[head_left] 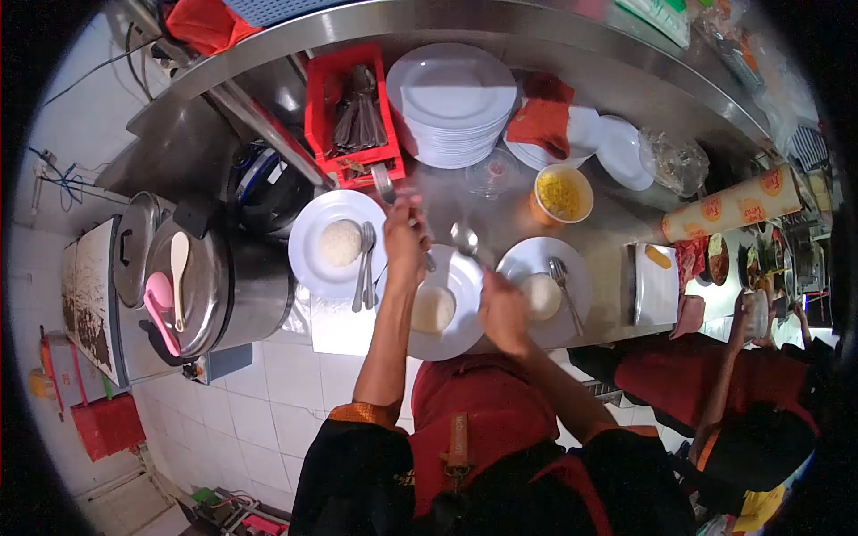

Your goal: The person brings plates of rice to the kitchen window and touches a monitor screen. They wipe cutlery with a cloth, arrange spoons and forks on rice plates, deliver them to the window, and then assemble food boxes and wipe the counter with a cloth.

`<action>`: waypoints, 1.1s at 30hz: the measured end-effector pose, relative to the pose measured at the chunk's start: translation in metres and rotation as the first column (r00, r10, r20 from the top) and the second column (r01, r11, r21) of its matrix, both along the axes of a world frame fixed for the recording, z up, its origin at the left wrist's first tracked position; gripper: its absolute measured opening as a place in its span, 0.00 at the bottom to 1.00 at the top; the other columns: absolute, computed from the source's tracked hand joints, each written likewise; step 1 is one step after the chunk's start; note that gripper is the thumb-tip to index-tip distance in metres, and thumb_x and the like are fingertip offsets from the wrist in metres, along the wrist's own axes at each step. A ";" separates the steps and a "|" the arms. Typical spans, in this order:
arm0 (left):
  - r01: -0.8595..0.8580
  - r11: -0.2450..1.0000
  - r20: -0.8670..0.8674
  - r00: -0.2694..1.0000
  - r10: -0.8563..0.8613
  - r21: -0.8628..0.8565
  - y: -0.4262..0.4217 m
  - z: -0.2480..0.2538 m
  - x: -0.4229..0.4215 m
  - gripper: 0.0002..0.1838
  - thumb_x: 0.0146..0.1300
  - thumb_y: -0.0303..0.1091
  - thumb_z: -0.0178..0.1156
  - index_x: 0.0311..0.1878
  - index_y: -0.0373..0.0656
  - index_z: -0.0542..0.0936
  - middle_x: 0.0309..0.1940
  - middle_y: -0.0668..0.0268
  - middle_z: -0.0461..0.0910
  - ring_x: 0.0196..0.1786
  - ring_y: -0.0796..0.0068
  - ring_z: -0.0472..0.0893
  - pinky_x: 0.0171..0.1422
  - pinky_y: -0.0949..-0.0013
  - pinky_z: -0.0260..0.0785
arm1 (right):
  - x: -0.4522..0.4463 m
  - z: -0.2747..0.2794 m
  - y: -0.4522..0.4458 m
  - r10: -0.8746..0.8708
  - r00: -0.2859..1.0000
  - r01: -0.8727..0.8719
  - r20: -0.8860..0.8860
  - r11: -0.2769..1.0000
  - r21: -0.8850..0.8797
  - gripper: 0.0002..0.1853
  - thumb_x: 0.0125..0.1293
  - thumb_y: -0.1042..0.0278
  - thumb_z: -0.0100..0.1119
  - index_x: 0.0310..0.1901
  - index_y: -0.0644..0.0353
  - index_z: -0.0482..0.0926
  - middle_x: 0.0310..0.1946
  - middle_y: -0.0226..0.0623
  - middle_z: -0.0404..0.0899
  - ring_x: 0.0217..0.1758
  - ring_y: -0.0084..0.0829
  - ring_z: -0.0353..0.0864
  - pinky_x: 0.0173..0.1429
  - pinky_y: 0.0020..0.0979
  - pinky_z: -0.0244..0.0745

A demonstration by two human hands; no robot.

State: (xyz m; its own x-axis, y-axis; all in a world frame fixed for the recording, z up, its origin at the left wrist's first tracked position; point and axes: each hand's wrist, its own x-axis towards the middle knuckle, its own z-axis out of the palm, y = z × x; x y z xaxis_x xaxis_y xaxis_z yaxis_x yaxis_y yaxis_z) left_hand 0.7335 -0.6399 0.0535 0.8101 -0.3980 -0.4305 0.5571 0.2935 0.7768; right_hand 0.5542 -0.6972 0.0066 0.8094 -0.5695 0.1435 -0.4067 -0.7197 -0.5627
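Three white plates with rounded mounds of rice stand in a row before me. My left hand (407, 230), slightly blurred, grips a fork (383, 182) above the gap between the left plate (307, 265) and the middle plate (465, 332). A spoon (464, 238) is held in my right hand (503, 308), its bowl over the far edge of the middle plate. That plate carries only rice (433, 309). On the left plate, a fork and spoon (364, 268) lie beside the rice (340, 243). The right plate (574, 259) also has rice (542, 297) and cutlery (563, 284).
Behind stand a red cutlery bin (320, 134), stacked plates (451, 89), a red cloth (543, 121) and a tub of yellow food (561, 194). At left is a large metal pot (255, 295) with rice paddles (180, 268) on top. A co-worker (715, 384) stands right.
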 end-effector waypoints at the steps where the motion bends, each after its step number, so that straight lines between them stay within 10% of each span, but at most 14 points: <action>1: 0.041 0.999 0.039 0.998 -0.039 -0.033 0.007 -0.008 0.001 0.16 0.69 0.44 0.42 0.39 0.43 0.74 0.22 0.76 0.65 0.18 0.86 0.59 0.19 0.79 0.50 | -0.008 -0.015 0.005 0.018 0.988 -0.022 -0.154 1.000 -0.023 0.18 0.57 0.77 0.49 0.51 0.66 0.70 0.36 0.49 0.74 0.36 0.47 0.78 0.35 0.46 0.72; 9: 0.204 0.979 0.192 0.962 -0.197 -0.021 0.018 -0.001 -0.026 0.23 0.72 0.48 0.37 0.47 0.41 0.77 0.33 0.67 0.76 0.35 0.79 0.69 0.37 0.75 0.61 | -0.020 -0.029 0.021 0.127 0.992 -0.129 -0.023 0.978 -0.161 0.16 0.59 0.76 0.49 0.51 0.65 0.71 0.39 0.45 0.70 0.40 0.46 0.70 0.47 0.43 0.67; 13: 0.338 0.931 0.165 0.919 -0.358 0.140 0.020 0.006 -0.052 0.28 0.70 0.54 0.37 0.61 0.45 0.71 0.50 0.65 0.73 0.47 0.73 0.67 0.55 0.71 0.60 | 0.004 0.030 0.012 -0.047 0.958 -0.043 0.283 0.952 0.302 0.17 0.62 0.72 0.51 0.53 0.64 0.70 0.40 0.48 0.74 0.42 0.49 0.73 0.48 0.43 0.68; 16: 0.378 0.923 0.042 0.923 -0.382 0.068 0.015 0.010 -0.067 0.23 0.71 0.49 0.41 0.59 0.47 0.73 0.48 0.70 0.74 0.40 0.80 0.65 0.40 0.78 0.59 | 0.020 0.058 0.010 -0.059 0.961 -0.143 0.269 0.728 0.670 0.17 0.64 0.72 0.50 0.54 0.64 0.69 0.41 0.50 0.75 0.41 0.51 0.76 0.45 0.43 0.71; 19: 0.380 0.906 0.306 0.854 -0.422 0.189 0.021 -0.004 -0.072 0.21 0.70 0.47 0.45 0.60 0.46 0.72 0.45 0.68 0.75 0.36 0.80 0.68 0.37 0.77 0.61 | 0.018 0.057 0.011 -0.031 0.967 -0.103 0.253 0.861 0.498 0.17 0.64 0.73 0.49 0.54 0.65 0.69 0.38 0.52 0.76 0.39 0.53 0.77 0.41 0.43 0.72; 21: -0.009 0.930 0.595 0.771 -0.228 0.368 0.042 -0.013 -0.067 0.19 0.68 0.42 0.50 0.57 0.45 0.73 0.38 0.68 0.75 0.32 0.80 0.69 0.36 0.77 0.62 | 0.004 0.052 0.008 0.008 0.973 -0.066 0.231 0.968 0.242 0.16 0.63 0.73 0.50 0.53 0.65 0.70 0.38 0.51 0.75 0.40 0.53 0.76 0.42 0.43 0.72; 25: -0.352 0.824 0.667 0.744 -0.041 0.444 0.093 -0.013 -0.056 0.11 0.64 0.33 0.55 0.46 0.39 0.75 0.29 0.68 0.72 0.33 0.80 0.70 0.36 0.74 0.62 | -0.026 -0.010 0.012 0.064 0.998 -0.064 0.026 0.998 0.009 0.12 0.61 0.74 0.53 0.46 0.67 0.74 0.35 0.48 0.72 0.36 0.48 0.75 0.38 0.40 0.72; 33: -0.361 0.783 0.647 0.759 -0.068 0.506 0.144 -0.064 -0.103 0.08 0.65 0.34 0.53 0.36 0.38 0.72 0.32 0.65 0.72 0.35 0.77 0.69 0.36 0.73 0.63 | -0.027 -0.058 0.031 0.100 0.987 -0.052 0.129 0.942 -0.332 0.10 0.52 0.73 0.58 0.37 0.66 0.76 0.33 0.42 0.70 0.35 0.40 0.71 0.39 0.38 0.67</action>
State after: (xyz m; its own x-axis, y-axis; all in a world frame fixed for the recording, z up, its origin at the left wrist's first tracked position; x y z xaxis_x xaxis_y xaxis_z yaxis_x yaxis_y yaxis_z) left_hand 0.6307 -0.4957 -0.0107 0.9919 -0.1008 0.0773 -0.1035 -0.2877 0.9521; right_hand 0.5270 -0.6665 -0.0512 0.8058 -0.4098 0.4276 -0.2771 -0.8989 -0.3394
